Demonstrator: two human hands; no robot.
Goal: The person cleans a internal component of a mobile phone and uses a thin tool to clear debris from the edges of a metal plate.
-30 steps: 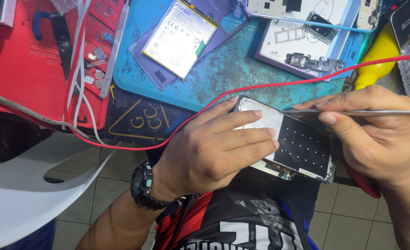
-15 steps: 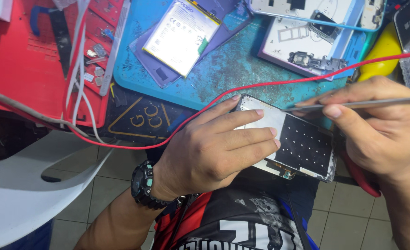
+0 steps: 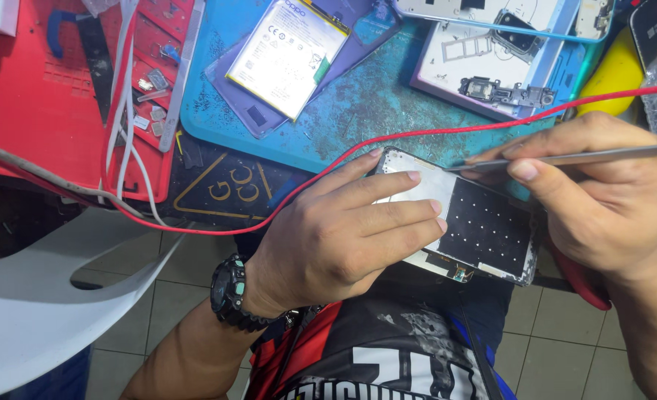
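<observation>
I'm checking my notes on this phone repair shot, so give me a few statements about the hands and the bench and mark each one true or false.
1. The left hand rests its fingers on the opened phone frame. True.
2. The right hand holds a screwdriver with a yellow handle. False: it holds a thin metal tool, its tip at the frame's upper edge.
3. A red wire runs across the bench above the left hand. True.
4. The flat battery lies on the red tray. False: it lies on the blue mat.
5. The left wrist is bare. False: it wears a black watch.
</observation>
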